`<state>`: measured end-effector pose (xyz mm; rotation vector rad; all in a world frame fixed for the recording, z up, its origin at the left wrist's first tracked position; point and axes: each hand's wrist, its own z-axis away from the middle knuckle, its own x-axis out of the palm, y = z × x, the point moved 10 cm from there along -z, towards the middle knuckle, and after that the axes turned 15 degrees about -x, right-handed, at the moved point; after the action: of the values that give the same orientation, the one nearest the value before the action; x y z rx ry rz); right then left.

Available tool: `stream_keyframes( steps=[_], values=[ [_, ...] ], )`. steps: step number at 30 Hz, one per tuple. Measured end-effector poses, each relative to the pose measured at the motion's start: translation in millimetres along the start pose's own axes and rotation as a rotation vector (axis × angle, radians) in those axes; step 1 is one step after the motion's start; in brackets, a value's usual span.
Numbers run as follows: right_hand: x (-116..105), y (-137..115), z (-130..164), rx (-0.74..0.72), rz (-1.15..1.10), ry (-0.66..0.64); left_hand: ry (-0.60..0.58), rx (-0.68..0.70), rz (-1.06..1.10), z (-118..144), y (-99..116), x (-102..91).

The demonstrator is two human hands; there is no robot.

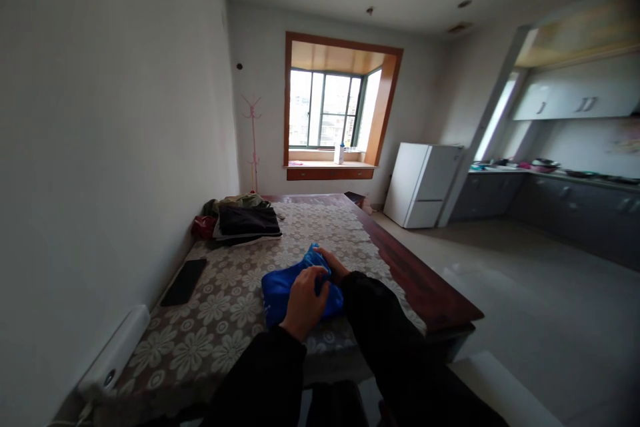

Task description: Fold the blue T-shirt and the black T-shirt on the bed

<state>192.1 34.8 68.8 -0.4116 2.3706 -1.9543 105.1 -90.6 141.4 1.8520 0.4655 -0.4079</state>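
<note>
- head view, item one: white oblong device (116,355) at the table's near left corner, against the wall.
- black phone (183,282) lying flat on the floral tablecloth (220,320), well apart from the hands.
- stack of folded clothes (247,221) at the far left of the table, dark piece on top, a red item at its left edge.
- pink coat stand (253,140) in the far corner behind the stack.
- blue garment (280,290) bunched on the cloth near the table's front edge, roughly midway across.
- left hand (304,303), black sleeve, fingers curled down and closed on the garment's near part.
- right hand (331,263), black sleeve, just beyond the left, fingers gripping the garment's far fold; the two hands nearly touch.
- bare dark wood table edge (425,287) to the right of the cloth.
- white fridge (423,185) on the floor beyond, kitchen counter (575,177) further right.
</note>
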Motion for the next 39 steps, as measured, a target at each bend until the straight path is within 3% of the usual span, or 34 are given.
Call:
stream_keyframes(
  steps=[3, 6, 10, 15, 22, 26, 30, 36, 39],
  values=[
    [-44, 17, 25, 0.027, 0.176, 0.031, -0.134, 0.054, -0.007, 16, -6, 41.8],
    [-67, 31, 39, 0.033, 0.293, 0.02, -0.2, 0.039, -0.062, 29, -30, 51.9],
    [-79, 36, 45, -0.024, 0.395, -0.03, -0.199, -0.076, -0.278, 32, -79, 33.8],
    [-73, 29, 43, -0.192, 0.776, -0.189, -0.174, -0.203, -0.599, 32, -124, 16.0],
    [-76, 38, 58, -0.168, 1.039, -0.085, -0.189, -0.258, -0.695, 33, -142, 19.2],
    [-85, 40, 72, -0.066, 1.374, -0.046, -0.075, -0.347, -0.715, 27, -153, -5.7],
    [-83, 41, 74, -0.05, 1.276, -0.052, -0.006, -0.447, -0.727, 26, -166, -27.6],
    [-77, 35, 65, -0.074, 0.856, -0.064, 0.054, -0.485, -0.515, 19, -168, -53.9],
    [-82, 36, 62, -0.043, 0.717, -0.057, 0.061, -0.502, -0.509, 18, -168, -62.8]
  ],
)
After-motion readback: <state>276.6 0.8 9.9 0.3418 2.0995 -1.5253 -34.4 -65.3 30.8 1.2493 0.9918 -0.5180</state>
